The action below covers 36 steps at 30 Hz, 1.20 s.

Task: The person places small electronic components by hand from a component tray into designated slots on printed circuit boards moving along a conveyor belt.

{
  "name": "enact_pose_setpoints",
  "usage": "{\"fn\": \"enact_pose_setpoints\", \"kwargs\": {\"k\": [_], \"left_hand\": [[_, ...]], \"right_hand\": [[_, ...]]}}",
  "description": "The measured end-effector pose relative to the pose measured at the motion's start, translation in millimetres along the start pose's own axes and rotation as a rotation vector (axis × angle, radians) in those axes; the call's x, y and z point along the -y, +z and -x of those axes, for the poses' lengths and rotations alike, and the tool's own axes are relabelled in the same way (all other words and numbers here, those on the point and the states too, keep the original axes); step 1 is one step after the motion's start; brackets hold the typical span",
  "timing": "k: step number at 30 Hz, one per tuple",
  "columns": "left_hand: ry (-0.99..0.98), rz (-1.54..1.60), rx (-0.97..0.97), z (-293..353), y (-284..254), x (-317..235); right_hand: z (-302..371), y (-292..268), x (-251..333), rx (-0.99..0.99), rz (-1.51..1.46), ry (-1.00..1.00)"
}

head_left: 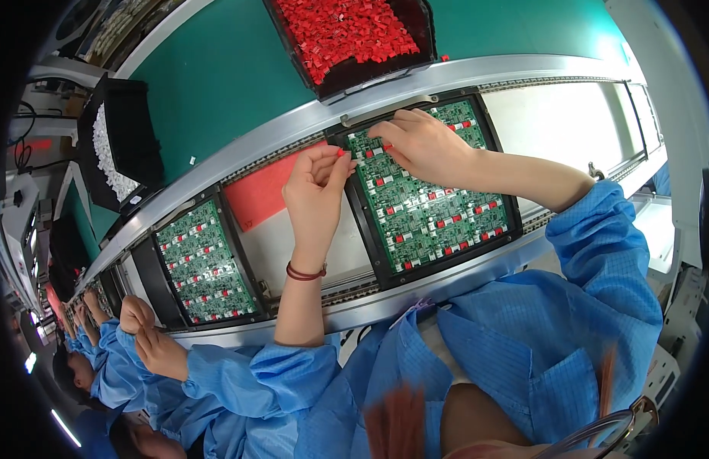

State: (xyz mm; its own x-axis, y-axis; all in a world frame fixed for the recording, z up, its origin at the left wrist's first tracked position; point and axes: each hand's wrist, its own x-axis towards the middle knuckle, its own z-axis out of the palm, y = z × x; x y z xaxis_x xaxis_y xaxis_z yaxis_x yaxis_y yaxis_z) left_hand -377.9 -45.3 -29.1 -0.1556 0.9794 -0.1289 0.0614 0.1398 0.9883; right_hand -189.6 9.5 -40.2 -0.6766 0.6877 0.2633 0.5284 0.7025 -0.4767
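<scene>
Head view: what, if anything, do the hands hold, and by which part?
The left hand pinches a small red piece; the gripped part is too small to tell. Whether the right hand holds anything cannot be told.

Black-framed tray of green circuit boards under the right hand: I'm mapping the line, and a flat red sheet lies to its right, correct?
No: the head view shows the flat red sheet to the left of the black-framed tray of green circuit boards under the right hand.

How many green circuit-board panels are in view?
2 clearly visible: near panel, under the right hand; second panel, farther left. More may be hidden down the line.
</scene>
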Motion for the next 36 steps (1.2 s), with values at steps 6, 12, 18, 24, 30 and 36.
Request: {"fn": "enact_pose_setpoints", "kwargs": {"k": [6,12,18,24,30,36], "left_hand": [[-0.02,-0.147,0.088,5,2,3],[0.316,-0.595,0.241,13,25,-2],[0.481,-0.873,0.18,18,39,3],[0.533,-0.953,0.191,21,45,-1],[0.534,-1.043,0.186,24,46,-6],[0.466,-0.985,0.208,21,47,-3]], "right_hand": [[-5,-8,-1,-0.083,0.078,-0.044],[-80,-39,-13,-0.511,0.071,-0.056],[-118,-33,-33,-0.038,0.329,0.311],[-129,-30,-42,0.131,0.206,0.401],[-135,-27,-41,0.074,0.188,0.395],[-133,-20,-48,0.09,0.176,0.299]]}}
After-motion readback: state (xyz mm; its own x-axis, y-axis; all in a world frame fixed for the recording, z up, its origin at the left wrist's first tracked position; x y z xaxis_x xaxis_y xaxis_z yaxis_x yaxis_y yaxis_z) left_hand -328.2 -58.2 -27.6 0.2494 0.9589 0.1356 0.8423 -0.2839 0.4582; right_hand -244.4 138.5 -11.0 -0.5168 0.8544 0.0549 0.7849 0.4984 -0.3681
